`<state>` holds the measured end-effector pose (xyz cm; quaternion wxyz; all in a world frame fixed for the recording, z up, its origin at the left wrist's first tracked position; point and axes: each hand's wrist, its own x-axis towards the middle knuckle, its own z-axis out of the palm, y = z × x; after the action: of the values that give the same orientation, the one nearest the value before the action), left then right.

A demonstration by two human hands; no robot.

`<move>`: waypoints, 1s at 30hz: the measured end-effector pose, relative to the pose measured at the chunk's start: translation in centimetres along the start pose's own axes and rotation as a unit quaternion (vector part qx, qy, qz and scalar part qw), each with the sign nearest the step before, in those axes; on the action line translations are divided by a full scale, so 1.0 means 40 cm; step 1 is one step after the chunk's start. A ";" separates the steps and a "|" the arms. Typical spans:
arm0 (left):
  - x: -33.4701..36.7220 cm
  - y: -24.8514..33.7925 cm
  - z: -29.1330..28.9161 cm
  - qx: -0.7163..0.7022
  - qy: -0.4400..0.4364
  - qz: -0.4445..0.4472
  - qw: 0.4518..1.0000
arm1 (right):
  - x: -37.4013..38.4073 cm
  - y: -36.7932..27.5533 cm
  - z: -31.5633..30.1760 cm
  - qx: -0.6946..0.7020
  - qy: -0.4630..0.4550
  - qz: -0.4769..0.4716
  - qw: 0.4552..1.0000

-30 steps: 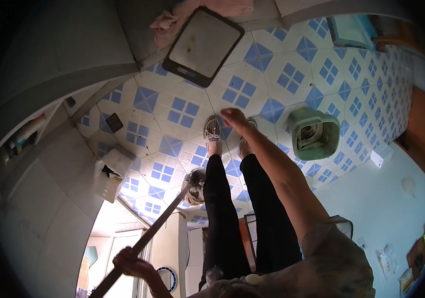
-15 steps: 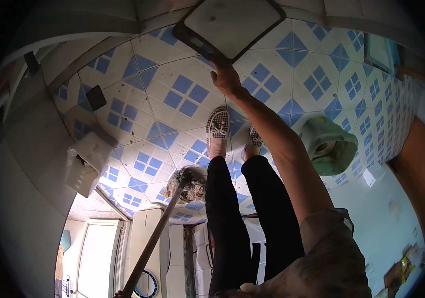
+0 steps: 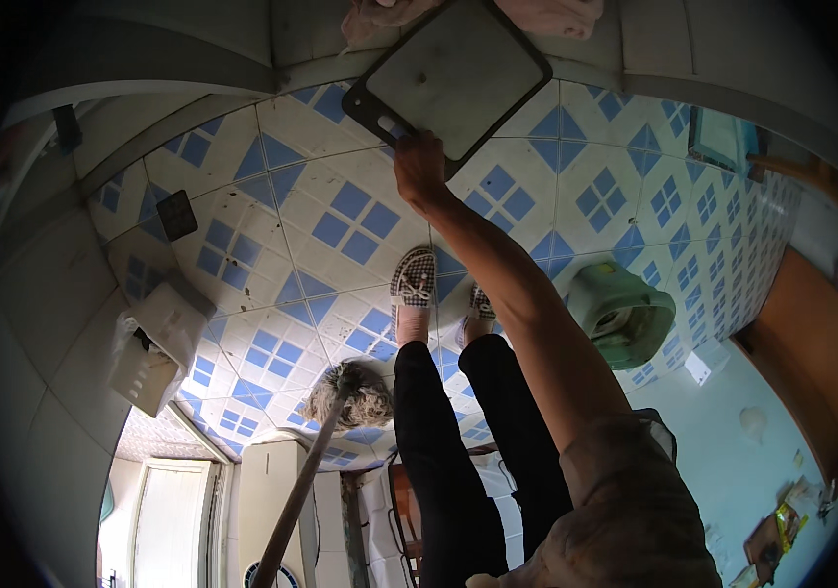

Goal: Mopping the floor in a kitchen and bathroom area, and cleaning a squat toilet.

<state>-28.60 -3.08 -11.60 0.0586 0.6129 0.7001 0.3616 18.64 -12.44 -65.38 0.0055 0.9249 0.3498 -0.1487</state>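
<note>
Item: pale green plastic bucket with a broad rim [image 3: 598, 281], on the blue-and-white tiled floor [image 3: 243, 265], right of the checked lace-up shoes [image 3: 413, 279]; a greyish form low inside, too dim for me to identify.

Item: white perforated plastic bin with a clear liner [image 3: 152, 367], tilted in my view, at the floor's left edge; something black shows at its mouth.

Item: flat pale cutting board with a dark rim and handle slot [image 3: 463, 73], beyond the feet, before the wall base; pink cloth [image 3: 390, 14] behind its top. Whether it leans or is held clear, I cannot tell.

Right-hand grip [image 3: 420, 169]: closed on the board's near edge, beside the slot, fingers curled, knuckles up; bare forearm stretched nearly straight ahead.

Left-hand grip: out of sight, state cannot be told.

Item: stringy grey mop with a long brown handle [image 3: 303, 480], head on the floor left of the legs.
</note>
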 end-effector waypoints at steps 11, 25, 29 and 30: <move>0.060 -0.096 -0.021 -0.143 -0.128 -0.036 0.981 | -0.202 0.260 -0.361 0.013 0.182 0.016 0.983; 0.043 0.013 0.055 -0.185 -0.224 -0.055 0.955 | -0.685 0.502 -0.843 0.352 0.067 0.274 0.893; 0.047 -0.007 0.036 -0.191 -0.224 -0.053 0.954 | -0.827 0.449 -0.870 0.465 0.076 0.329 0.819; 0.046 -0.021 0.028 -0.198 -0.231 -0.055 0.951 | -0.872 0.452 -0.851 0.525 0.085 0.345 0.773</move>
<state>-29.12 -0.93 -12.24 0.3583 0.6165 0.6145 0.3375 14.82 -44.73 -24.80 -0.4599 0.8513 -0.1267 -0.2185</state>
